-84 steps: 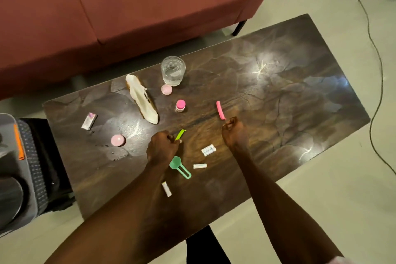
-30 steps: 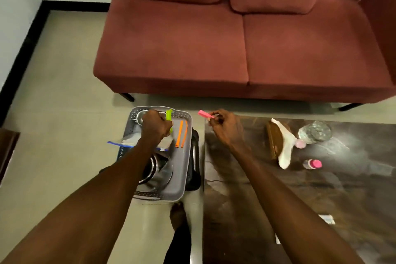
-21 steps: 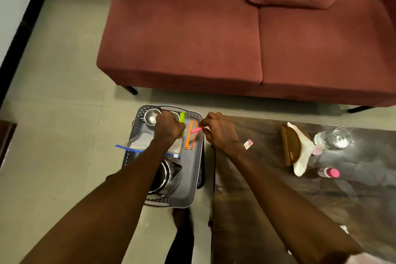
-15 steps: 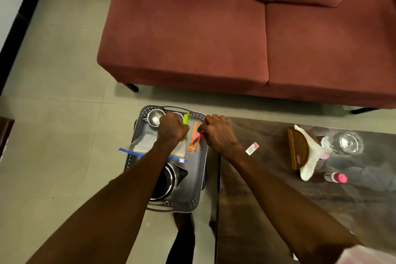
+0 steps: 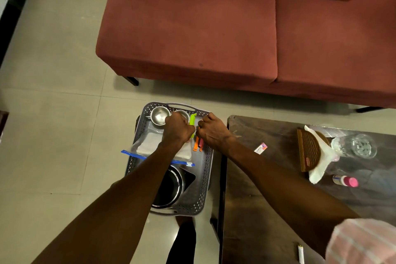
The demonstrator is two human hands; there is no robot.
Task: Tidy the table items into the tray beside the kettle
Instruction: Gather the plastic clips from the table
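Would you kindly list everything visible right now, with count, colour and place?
Perforated plastic tray: one, grey, on the floor beside the table.
Steel kettle: one, silver, tray's near end.
Small steel bowls: two, silver, tray's far end.
Zip bag: one, clear with blue seal, in tray.
Orange clips: two, in tray.
Pink clip: one, under right hand.
Green clip: one, in left hand.
Dark wooden table: one, right.
Red sofa: one, behind.
Left hand: grips green clip.
Right hand: fist over tray.
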